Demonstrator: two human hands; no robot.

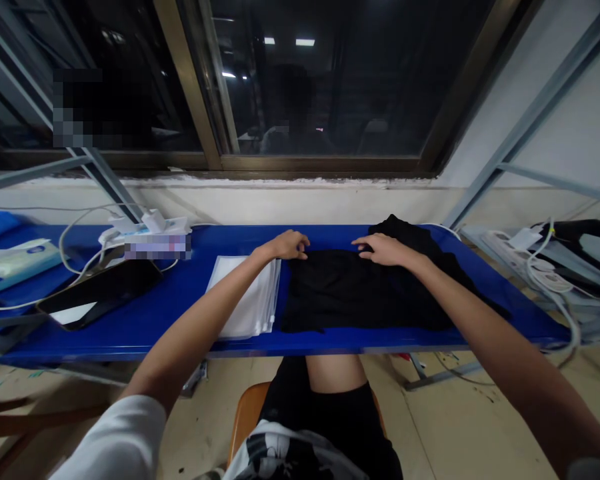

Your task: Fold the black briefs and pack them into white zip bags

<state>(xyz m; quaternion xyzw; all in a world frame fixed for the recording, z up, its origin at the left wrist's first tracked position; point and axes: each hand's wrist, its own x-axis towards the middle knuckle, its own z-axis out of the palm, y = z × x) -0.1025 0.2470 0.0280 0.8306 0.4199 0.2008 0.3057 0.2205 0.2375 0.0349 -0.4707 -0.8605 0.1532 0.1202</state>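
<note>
Currently, seated at a long blue-topped table [165,313], the person has both forearms extended forward over a crumpled black fabric garment [360,293], which lies spread on the table just right of centre, its far part bunched and trailing toward the right end. Left hand [287,245]: at the garment's upper edge, palm down, fingers curled onto the cloth; cannot tell whether it pinches the fabric. Right hand [383,250]: on the same upper edge, palm down, fingers loosely extended and resting on the cloth, apparently open, with no visible grip. Hands are near each other but apart. Immediately left of the garment, almost touching it, lies a stack of translucent white plastic bags [243,297]. Farther left lie a black smartphone [97,293], face up and tilted across the table, and a pale blue-green tissue packet [15,267]. A white box [150,230], partly pixelated, stands at the far edge among white charging cables [77,250]. Off the table's right end, a white power strip [510,250] sits on a separate grey surface. Beyond the table is a dark, dark-framed window [320,80]. Below, the person sits on a wooden chair [247,413].
</note>
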